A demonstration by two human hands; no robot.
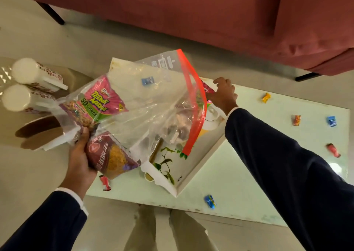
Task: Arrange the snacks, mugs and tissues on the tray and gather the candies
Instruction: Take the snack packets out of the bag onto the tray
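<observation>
A white square tray with a plant picture (199, 164) sits on the pale green glass desk (239, 183). The left hand (81, 155) is at the tray's near left side, and its fingers curl around a dark red snack packet with yellow bits (111, 155) and the bottom of a big clear plastic zip bag with an orange-red strip (153, 105). The bag hangs above the tray and holds a pink and green snack packet (99, 103) and a small blue candy (147, 81). The right hand (224, 95) is at the tray's far right corner, and its fingers pinch a red packet (207, 88) near the bag's open edge. Small candies lie on the desk around the tray: an orange one (266, 97), a blue one (331, 121), a red one (333, 149), another blue one (210, 201) and a red one (105, 182) near the front. Two white mugs with red patterns (34, 74) lie left of the tray.
</observation>
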